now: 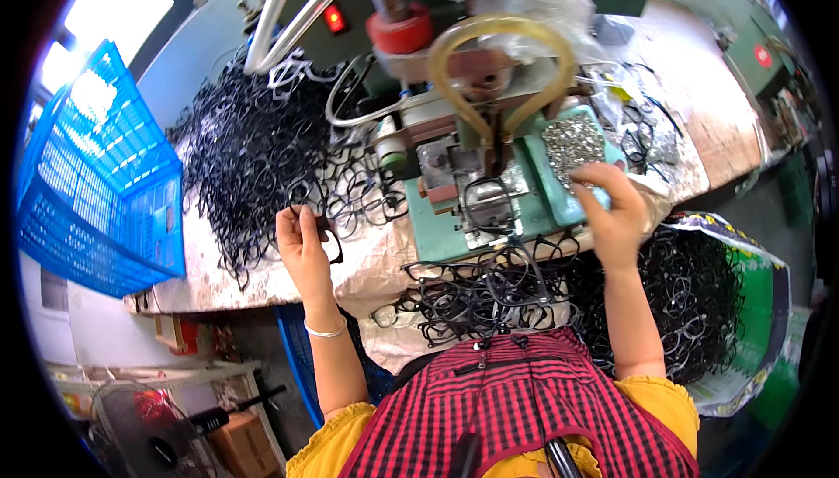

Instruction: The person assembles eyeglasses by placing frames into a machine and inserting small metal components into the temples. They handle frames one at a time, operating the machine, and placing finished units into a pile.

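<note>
While the left hand (301,235) pinches a black eyeglass frame (330,238) off the bench (227,259), the right hand (612,211) dips closed fingertips into the tray of small metal parts (572,142). Both feed the near press (476,172).

The worktop (262,279) offers bare cloth only in a narrow strip along its near edge, between the left hand (301,238) and the green press (476,190). To the left, a thick heap of black frames (253,146) blocks the surface, with the blue crate (96,181) walling off the far left. More black frames (476,290) crowd the near edge ahead of the apron. The press's arched hose (502,58) overhangs its centre. The right hand (612,211) sits beside a tray of small metal parts (572,142).
</note>
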{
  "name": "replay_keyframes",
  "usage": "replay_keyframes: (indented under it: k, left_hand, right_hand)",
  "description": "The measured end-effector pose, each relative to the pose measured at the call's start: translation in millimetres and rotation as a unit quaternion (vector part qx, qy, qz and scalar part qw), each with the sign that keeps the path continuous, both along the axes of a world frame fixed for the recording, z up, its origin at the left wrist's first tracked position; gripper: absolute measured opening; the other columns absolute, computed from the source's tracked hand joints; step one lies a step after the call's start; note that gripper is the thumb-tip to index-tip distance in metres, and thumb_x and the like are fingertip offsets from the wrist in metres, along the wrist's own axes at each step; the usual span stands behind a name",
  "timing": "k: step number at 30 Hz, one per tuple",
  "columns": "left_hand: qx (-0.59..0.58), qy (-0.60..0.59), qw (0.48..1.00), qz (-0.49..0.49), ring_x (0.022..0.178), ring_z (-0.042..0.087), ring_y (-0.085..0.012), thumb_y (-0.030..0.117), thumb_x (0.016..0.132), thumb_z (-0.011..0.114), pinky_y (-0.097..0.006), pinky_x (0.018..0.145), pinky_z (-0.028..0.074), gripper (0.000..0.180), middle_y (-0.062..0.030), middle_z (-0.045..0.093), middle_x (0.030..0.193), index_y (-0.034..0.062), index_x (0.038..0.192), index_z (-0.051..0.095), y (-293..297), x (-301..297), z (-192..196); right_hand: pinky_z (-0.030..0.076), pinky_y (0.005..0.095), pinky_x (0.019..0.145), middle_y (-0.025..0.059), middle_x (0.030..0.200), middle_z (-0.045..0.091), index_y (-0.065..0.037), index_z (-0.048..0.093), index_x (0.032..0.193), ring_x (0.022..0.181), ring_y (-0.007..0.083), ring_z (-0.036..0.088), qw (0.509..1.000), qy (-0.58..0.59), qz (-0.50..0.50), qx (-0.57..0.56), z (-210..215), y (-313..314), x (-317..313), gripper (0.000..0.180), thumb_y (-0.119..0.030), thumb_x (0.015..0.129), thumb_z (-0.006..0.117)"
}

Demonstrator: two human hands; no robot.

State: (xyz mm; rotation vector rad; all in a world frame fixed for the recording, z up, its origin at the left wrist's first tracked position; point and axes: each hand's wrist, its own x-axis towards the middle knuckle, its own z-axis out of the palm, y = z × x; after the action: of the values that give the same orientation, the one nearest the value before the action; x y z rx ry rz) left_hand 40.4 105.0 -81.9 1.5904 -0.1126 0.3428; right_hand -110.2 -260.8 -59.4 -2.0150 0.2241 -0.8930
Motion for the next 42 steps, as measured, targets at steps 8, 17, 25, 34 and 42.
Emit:
replay_keyframes:
  k: [8, 17, 25, 34, 42]
  left_hand:
    - [-0.07, 0.031, 0.996, -0.05, 0.076, 0.065, -0.0124, 0.01, 0.102, 0.06, -0.026, 0.068, 0.056, 0.013, -0.0038, 0.065, 0.086, -0.0016, 0.107, 0.062, -50, -2, -44]
    - [-0.043, -0.2, 0.977, -0.065, 0.091, 0.068, -0.0204, 0.008, 0.104, 0.054, -0.034, 0.082, 0.056, 0.017, -0.0147, 0.071, 0.104, -0.0037, 0.111, 0.064, -82, -33, 44]
    - [0.104, -0.464, 0.85, -0.227, 0.075, 0.068, -0.0296, 0.014, 0.091, 0.065, -0.043, 0.074, 0.055, 0.012, -0.0158, 0.072, 0.09, 0.005, 0.1, 0.066, -93, -74, 91]
    - [0.241, -0.464, 0.797, -0.304, 0.085, 0.066, -0.0255, 0.008, 0.071, 0.081, -0.045, 0.083, 0.054, 0.024, -0.0042, 0.075, 0.101, 0.0097, 0.095, 0.077, -140, -52, 55]
    - [0.282, -0.448, 0.802, -0.278, 0.095, 0.068, -0.0255, 0.007, 0.074, 0.08, -0.045, 0.094, 0.052, 0.026, -0.0054, 0.075, 0.11, 0.0111, 0.1, 0.076, -132, -61, 51]
  right_hand:
    - [0.051, 0.0279, 0.087, 0.007, 0.097, 0.067, 0.003, 0.06, 0.116, 0.094, 0.0135, 0.065, 0.966, -0.07, 0.096, 0.228, -1, 50, 63, 0.037, -0.003, 0.082, 0.073]
    - [0.046, 0.0244, 0.09, 0.0044, 0.094, 0.069, 0.002, 0.053, 0.128, 0.093, 0.0098, 0.063, 0.928, -0.057, 0.159, 0.331, 10, 56, 57, 0.049, -0.001, 0.082, 0.072]
    - [0.044, 0.0344, 0.103, 0.0137, 0.115, 0.069, 0.0, 0.056, 0.129, 0.112, 0.0257, 0.066, 0.943, -0.042, 0.183, 0.275, 42, 65, 38, 0.048, -0.002, 0.084, 0.068]
    - [0.05, 0.0429, 0.098, 0.0128, 0.11, 0.07, -0.009, 0.074, 0.091, 0.115, 0.0331, 0.062, 0.95, 0.072, -0.173, -0.251, -71, -57, 38, 0.015, -0.016, 0.078, 0.076]
    - [0.053, 0.0455, 0.077, 0.0124, 0.095, 0.066, -0.007, 0.071, 0.086, 0.095, 0.0337, 0.063, 0.944, 0.064, -0.13, -0.298, -62, -41, 115, 0.01, -0.01, 0.076, 0.07]
